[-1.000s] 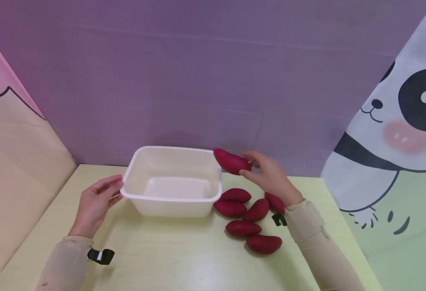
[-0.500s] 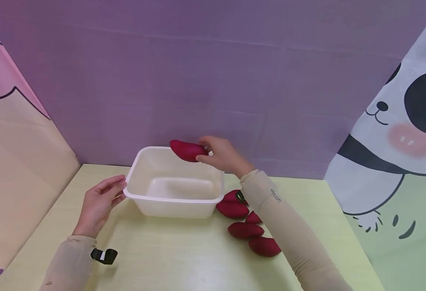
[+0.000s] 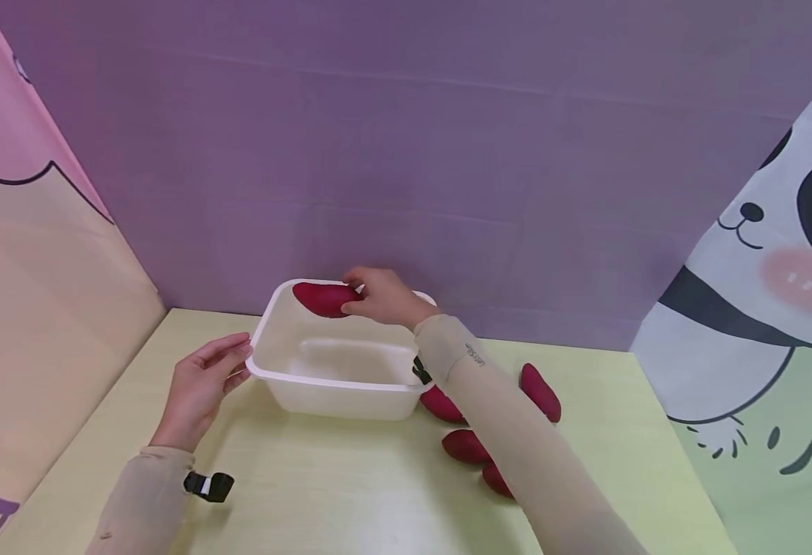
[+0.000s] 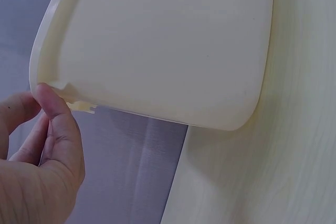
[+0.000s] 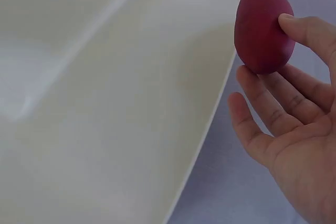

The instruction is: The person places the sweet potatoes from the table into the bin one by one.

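Observation:
A dark red sweet potato is over the back of a white plastic tub, held at one end by my right hand. In the right wrist view the thumb lies on one side of the sweet potato and fingertips on the other, close to the tub's rim. My left hand pinches the tub's left rim; in the left wrist view its thumb and fingers meet at a corner of the tub. The visible part of the tub's floor is bare; the right hand and sleeve cover some of it.
Several more sweet potatoes lie on the table right of the tub, one by its wall, one farther right; the right sleeve partly hides them. A purple cloth wall stands behind the table.
My right hand has carried the sweet potato leftward from the tub's right side to over its back, lowering slightly. The left hand keeps its place at the rim. The head view has shifted a little.

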A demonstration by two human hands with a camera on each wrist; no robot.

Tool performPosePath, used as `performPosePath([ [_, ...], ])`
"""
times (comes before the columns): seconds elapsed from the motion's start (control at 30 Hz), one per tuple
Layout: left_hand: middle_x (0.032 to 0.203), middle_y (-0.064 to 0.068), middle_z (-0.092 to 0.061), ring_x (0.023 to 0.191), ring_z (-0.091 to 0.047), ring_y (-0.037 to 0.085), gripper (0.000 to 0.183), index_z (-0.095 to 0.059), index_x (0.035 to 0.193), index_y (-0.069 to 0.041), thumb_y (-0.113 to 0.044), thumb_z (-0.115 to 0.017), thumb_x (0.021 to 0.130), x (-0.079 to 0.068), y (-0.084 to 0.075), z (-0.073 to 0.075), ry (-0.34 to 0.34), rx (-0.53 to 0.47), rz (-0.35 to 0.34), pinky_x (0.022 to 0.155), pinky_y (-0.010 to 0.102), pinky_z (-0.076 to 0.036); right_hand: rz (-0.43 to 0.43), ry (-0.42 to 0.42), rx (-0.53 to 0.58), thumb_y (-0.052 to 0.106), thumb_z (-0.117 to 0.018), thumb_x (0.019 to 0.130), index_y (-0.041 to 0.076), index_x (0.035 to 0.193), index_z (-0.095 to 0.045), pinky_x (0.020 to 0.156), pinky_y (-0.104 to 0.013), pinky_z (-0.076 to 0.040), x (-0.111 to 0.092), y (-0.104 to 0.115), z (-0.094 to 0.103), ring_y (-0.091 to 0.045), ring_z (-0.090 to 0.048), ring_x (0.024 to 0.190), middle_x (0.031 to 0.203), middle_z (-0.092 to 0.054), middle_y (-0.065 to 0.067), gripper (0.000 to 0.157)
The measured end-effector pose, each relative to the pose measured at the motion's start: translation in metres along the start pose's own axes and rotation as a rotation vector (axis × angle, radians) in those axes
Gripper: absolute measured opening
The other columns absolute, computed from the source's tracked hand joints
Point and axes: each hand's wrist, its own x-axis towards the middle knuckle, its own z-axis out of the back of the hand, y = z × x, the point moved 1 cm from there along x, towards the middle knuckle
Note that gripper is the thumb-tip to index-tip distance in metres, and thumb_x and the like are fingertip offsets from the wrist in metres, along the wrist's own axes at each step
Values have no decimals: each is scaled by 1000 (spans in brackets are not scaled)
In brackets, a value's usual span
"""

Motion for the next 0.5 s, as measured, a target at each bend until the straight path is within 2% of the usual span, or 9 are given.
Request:
performPosePath([
  [0.13,102,-6,-69,86,-67,10,33,-72,122,-10,-17,-77,90,0,2,-4,-2,-5,2,75,20,-58,-21,22,-1,18,-75,92,1,133,-58,93,-24,-51,6,-4,-9,-21,-62,109,124,-66,-11,47],
  [0.3,101,-6,-70,85,-67,10,28,-74,118,-14,-17,-77,90,1,6,-8,-6,-4,3,74,20,-58,-55,89,-28,17,-73,93,3,131,-60,93,-22,-49,6,-15,-25,-19,-61,108,122,-66,-9,43],
  [0.5,98,-5,-71,83,-68,10,22,-77,111,-15,-15,-78,89,2,8,-12,-5,-43,-15,73,20,-58,-46,147,-87,14,-74,91,-1,125,-62,94,-25,-48,4,-23,-36,-21,-62,108,117,-68,-12,39],
])
